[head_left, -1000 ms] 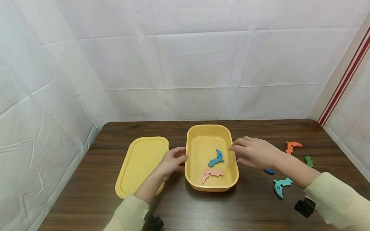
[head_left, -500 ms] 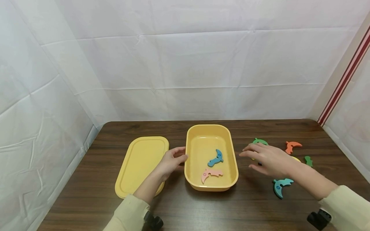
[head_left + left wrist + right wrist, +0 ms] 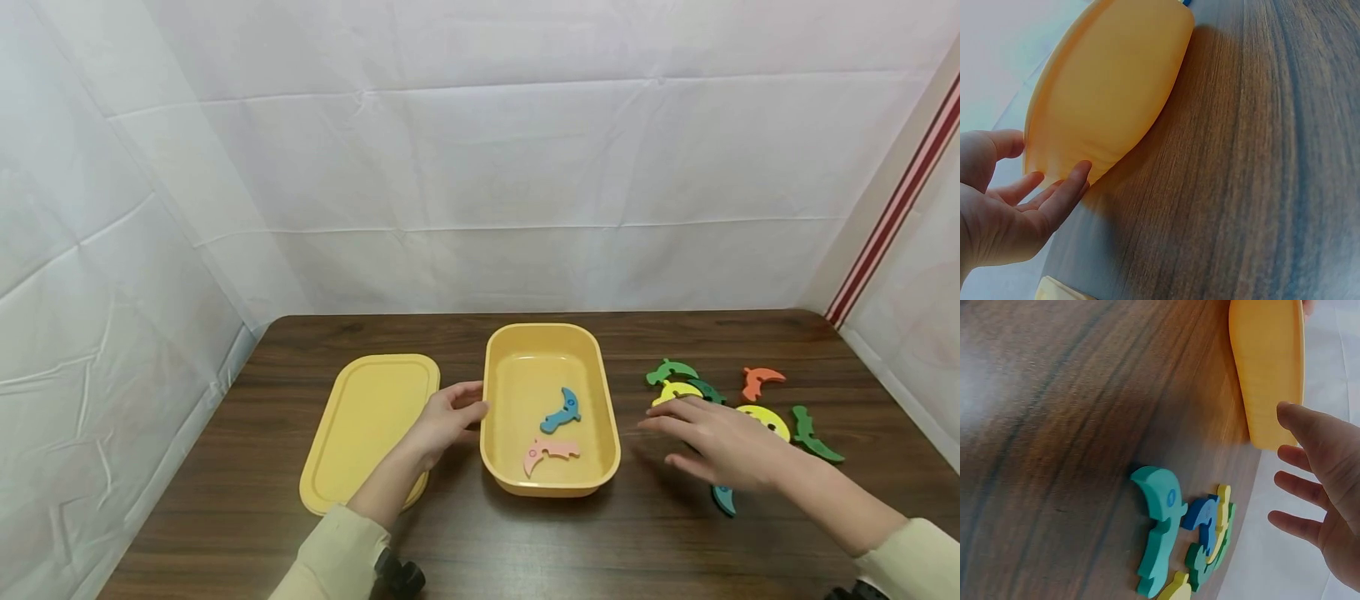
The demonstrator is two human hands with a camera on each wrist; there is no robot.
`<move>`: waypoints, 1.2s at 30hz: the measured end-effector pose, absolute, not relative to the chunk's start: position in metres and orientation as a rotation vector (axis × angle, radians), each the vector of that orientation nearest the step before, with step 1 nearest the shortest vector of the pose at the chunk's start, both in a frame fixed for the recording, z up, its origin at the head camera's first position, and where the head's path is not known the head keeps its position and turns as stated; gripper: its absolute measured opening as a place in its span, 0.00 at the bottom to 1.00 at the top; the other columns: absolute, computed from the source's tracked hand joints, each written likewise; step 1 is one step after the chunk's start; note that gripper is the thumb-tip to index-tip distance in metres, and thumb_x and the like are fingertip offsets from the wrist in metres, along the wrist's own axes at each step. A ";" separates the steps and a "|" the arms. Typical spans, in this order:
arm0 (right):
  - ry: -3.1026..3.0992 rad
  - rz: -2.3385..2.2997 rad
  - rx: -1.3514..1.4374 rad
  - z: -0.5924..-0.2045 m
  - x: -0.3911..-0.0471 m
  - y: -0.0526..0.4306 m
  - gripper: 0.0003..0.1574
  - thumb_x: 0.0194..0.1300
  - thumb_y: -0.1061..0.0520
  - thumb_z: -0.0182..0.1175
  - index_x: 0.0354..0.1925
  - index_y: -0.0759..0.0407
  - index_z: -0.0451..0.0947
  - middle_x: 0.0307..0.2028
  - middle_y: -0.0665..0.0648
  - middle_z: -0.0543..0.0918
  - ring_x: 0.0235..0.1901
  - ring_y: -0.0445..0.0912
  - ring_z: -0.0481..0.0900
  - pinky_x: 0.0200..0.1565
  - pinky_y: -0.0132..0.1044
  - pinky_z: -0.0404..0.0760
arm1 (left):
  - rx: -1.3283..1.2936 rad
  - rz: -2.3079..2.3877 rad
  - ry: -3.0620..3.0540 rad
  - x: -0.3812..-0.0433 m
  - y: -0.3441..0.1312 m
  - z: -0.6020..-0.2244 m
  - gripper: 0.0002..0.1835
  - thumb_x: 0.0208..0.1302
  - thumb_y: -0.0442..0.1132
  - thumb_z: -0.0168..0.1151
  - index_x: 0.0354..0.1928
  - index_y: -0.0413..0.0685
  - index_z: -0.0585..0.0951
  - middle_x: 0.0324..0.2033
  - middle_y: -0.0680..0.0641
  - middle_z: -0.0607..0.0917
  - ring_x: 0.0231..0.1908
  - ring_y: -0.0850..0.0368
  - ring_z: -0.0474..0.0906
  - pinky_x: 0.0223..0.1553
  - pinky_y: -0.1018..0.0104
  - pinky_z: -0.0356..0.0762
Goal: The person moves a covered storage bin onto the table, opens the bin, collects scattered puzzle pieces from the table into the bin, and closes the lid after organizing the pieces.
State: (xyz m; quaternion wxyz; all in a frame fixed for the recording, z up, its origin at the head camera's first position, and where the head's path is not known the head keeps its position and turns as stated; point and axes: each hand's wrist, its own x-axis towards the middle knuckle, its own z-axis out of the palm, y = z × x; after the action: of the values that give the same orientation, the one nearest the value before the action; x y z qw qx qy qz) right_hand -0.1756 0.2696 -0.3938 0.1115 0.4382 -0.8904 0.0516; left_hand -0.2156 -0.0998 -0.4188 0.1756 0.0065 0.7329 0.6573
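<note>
A yellow plastic box [image 3: 551, 493] stands mid-table, holding a blue curved piece [image 3: 561, 411] and a pink one [image 3: 551, 451] on its floor. My left hand [image 3: 442, 425] touches the box's left side; in the left wrist view its extended fingers lie along the outer wall, thumb at the rim. To the right, my right hand [image 3: 723, 442] hovers over a cluster of flat pieces, fingers spread and nothing held. Under or beside it lie a light green piece [image 3: 675, 367], a yellow piece [image 3: 677, 390] and a teal piece [image 3: 1163, 531], partly hidden by the hand in the head view.
A yellow lid [image 3: 367, 433] lies flat left of the box. Further right sit an orange piece [image 3: 761, 382], a round yellow piece [image 3: 772, 421] and a green piece [image 3: 813, 437]. White sheeting [image 3: 510, 167] rises behind the dark wooden table [image 3: 480, 558].
My right hand has moved from the box's right rim out to the right, over the loose pieces, uncovering some at the back. The left hand and box have stayed put.
</note>
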 end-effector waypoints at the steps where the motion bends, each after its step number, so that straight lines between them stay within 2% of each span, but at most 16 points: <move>1: -2.620 0.147 1.278 -0.394 -0.174 0.271 0.31 0.50 0.52 0.69 0.54 0.47 0.74 0.50 0.47 0.75 0.48 0.43 0.75 0.40 0.39 0.81 | 0.020 1.861 2.075 -0.216 -0.100 -0.419 0.24 0.64 0.34 0.54 0.62 0.37 0.66 0.57 0.35 0.73 0.52 0.43 0.75 0.43 0.55 0.80; 8: -2.618 0.130 1.243 -0.400 -0.167 0.284 0.34 0.47 0.50 0.70 0.55 0.46 0.74 0.51 0.47 0.76 0.48 0.43 0.75 0.39 0.39 0.80 | 0.028 1.855 2.058 -0.215 -0.100 -0.417 0.25 0.64 0.34 0.53 0.63 0.36 0.65 0.58 0.34 0.71 0.53 0.41 0.74 0.45 0.53 0.80; 17: -2.647 0.163 1.201 -0.413 -0.157 0.297 0.35 0.47 0.49 0.70 0.55 0.45 0.74 0.51 0.46 0.75 0.46 0.40 0.75 0.38 0.38 0.80 | 0.032 1.838 2.067 -0.199 -0.098 -0.388 0.26 0.64 0.33 0.53 0.62 0.33 0.64 0.58 0.32 0.70 0.54 0.39 0.72 0.47 0.53 0.79; 36: -2.671 0.177 1.151 -0.421 -0.147 0.324 0.36 0.43 0.55 0.72 0.53 0.41 0.74 0.50 0.42 0.75 0.45 0.37 0.73 0.39 0.35 0.80 | 0.032 1.838 2.057 -0.200 -0.099 -0.389 0.26 0.64 0.34 0.53 0.63 0.34 0.64 0.59 0.32 0.70 0.55 0.39 0.72 0.47 0.53 0.78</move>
State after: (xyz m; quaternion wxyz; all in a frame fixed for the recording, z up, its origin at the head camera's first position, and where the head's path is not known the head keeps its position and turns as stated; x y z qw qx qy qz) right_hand -0.1474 0.3245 -0.4211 0.1135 0.3924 -0.9108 0.0604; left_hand -0.2002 -0.0987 -0.3894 0.1904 0.0113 0.7320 0.6540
